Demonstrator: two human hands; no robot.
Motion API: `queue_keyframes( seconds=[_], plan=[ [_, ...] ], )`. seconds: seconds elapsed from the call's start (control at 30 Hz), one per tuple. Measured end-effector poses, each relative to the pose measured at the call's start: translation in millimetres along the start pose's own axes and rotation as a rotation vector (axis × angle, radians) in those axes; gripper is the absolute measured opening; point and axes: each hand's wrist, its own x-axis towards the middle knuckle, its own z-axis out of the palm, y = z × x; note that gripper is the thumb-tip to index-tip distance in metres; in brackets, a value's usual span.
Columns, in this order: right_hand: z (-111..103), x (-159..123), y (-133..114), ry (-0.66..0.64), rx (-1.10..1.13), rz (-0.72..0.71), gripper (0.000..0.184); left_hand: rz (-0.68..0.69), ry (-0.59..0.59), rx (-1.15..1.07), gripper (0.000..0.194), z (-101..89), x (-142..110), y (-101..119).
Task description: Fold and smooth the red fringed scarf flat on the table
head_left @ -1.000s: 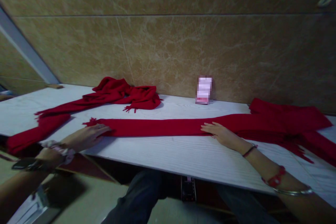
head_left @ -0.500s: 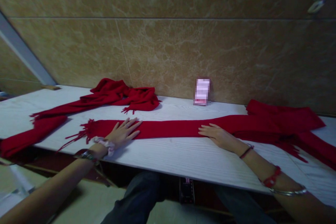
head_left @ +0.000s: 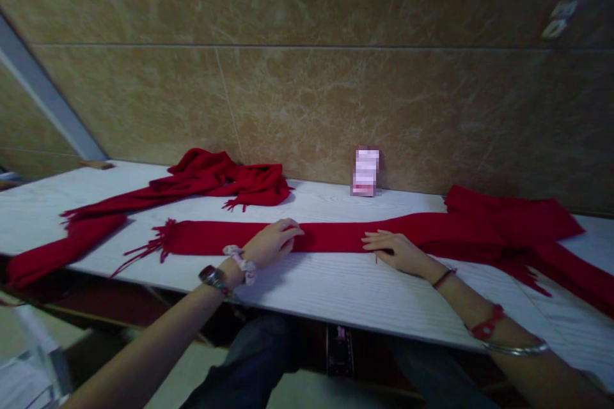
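Observation:
A long red scarf lies flat in a narrow strip along the table, with its fringe spread at the left end. My left hand is over the middle of the strip, palm down, with fingers loosely bent and apart from the thumb. Farther right, my right hand rests on the strip near its lower edge, fingers stretched out. A small bit of red shows just under its fingertips. Neither hand is closed round the cloth. To the right, the strip runs into more folded red cloth.
Another red scarf lies crumpled at the back left, near a folded red strip. A phone-like upright object with a blurred screen leans on the tiled wall. The white table's front edge runs before my legs.
My left hand has slid right along the scarf, from near the fringe to the middle, and its fingers have gone from spread flat to bent. My right hand has stayed nearly in place.

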Motion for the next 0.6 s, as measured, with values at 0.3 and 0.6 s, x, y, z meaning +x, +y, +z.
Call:
queue_keyframes(
  seconds=[0.3, 0.6],
  plan=[
    [-1, 0, -1, 0.016, 0.094, 0.015, 0.028, -0.800, -0.145, 0.239, 0.034, -4.6, 7, 33],
    [2, 0, -4, 0.055, 0.081, 0.041, 0.027, -1.238, -0.125, 0.280, 0.047, -12.9, -23, -12]
  ],
)
